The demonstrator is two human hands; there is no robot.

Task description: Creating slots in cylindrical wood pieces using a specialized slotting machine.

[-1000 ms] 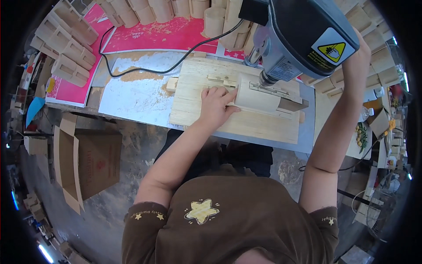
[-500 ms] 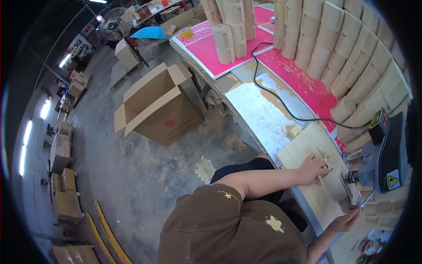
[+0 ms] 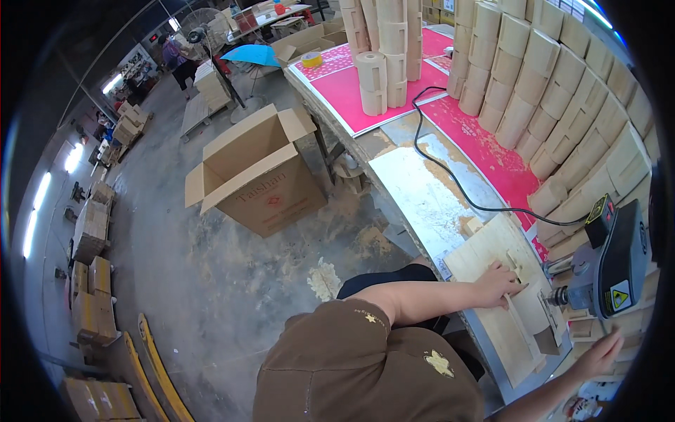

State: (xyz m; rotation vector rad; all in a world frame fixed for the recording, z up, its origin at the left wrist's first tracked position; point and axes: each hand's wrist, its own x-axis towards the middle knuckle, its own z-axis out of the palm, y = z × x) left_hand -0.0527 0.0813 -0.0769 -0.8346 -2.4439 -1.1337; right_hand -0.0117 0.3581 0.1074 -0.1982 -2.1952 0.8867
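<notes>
My left hand (image 3: 498,285) presses down with bent fingers on a pale curved wooden piece (image 3: 529,309). That piece rests on a plywood board (image 3: 478,257) at the table's edge. Just right of it is the chuck (image 3: 559,295) of a dark drill press (image 3: 622,257); whether the bit touches the wood is hidden. My right hand (image 3: 602,352) is closed at the lower end of the drill press's thin lever (image 3: 602,326), right of the board. The grip itself shows only in part.
Stacked wooden cylinders (image 3: 517,91) line the table's far right, and more stand on the pink sheet (image 3: 344,91). A black cable (image 3: 457,179) crosses the table. Sawdust and a small wood block (image 3: 472,225) lie by the board. An open cardboard box (image 3: 274,190) stands on the floor.
My right hand has moved right and slightly up, with the lever swinging along. My left hand stays on the wooden piece. The whole view has shifted slightly.
</notes>
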